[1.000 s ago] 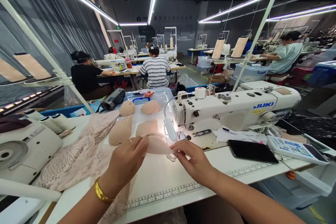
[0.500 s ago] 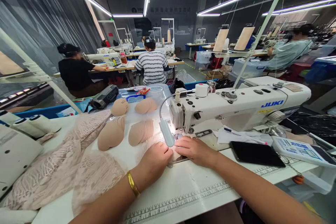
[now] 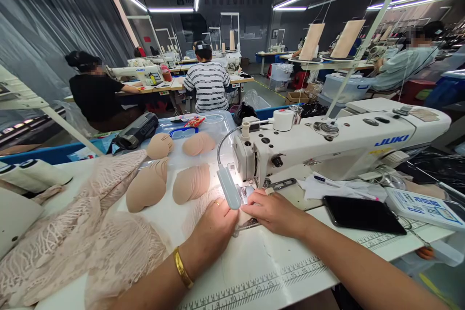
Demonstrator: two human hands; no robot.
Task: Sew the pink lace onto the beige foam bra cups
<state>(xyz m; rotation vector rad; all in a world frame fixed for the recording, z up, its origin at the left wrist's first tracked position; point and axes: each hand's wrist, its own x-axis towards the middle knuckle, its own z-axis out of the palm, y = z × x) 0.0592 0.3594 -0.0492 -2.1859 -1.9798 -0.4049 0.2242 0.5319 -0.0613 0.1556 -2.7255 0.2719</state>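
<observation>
At the needle end of a white sewing machine (image 3: 290, 147), my two hands are close together. My left hand (image 3: 216, 225), with a ring and a gold bracelet, is closed in a pinch on pale lace fabric (image 3: 199, 208) that spreads out to its left. My right hand (image 3: 278, 210) has its fingers bent and pressed together beside the presser foot (image 3: 245, 193), gripping the near edge of this fabric; its fingertips are partly hidden. A grey lamp (image 3: 228, 186) on a bent neck lights the spot and covers part of the work.
Stacks of beige moulded cups (image 3: 147, 186) lie left of the machine, with a heap of lace (image 3: 119, 232) further left. A phone (image 3: 363, 214), a pen (image 3: 323, 180) and a boxed item (image 3: 423, 208) lie on the right. A ruler strip (image 3: 254, 283) runs along the front edge. Several people work behind.
The view has shifted slightly. My hands stay at the presser foot, the right one with its fingers more bent. Less beige fabric shows between them.
</observation>
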